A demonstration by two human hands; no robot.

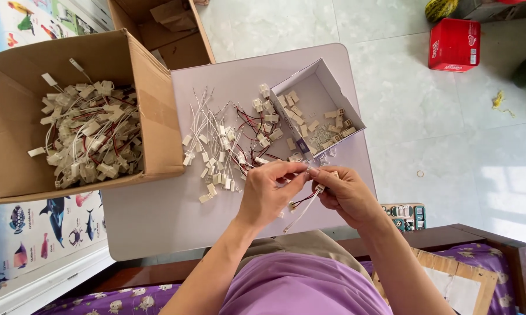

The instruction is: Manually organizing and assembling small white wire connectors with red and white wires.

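My left hand (267, 192) and my right hand (347, 195) meet over the near part of a small pale table (158, 216). Together they pinch a small white connector with red, black and white wires (303, 201) that hang down between them. Just beyond my hands lies a spread of loose white connectors with wires (222, 146) on the table. A small white open box (318, 105) of cream plastic connector housings sits tilted at the table's far right.
A large cardboard box (152, 99) full of finished wired connectors stands at the left. Another open cardboard box (175, 29) is behind it. A red box (454, 45) lies on the tiled floor at the far right. A wooden frame (507, 251) runs near my right elbow.
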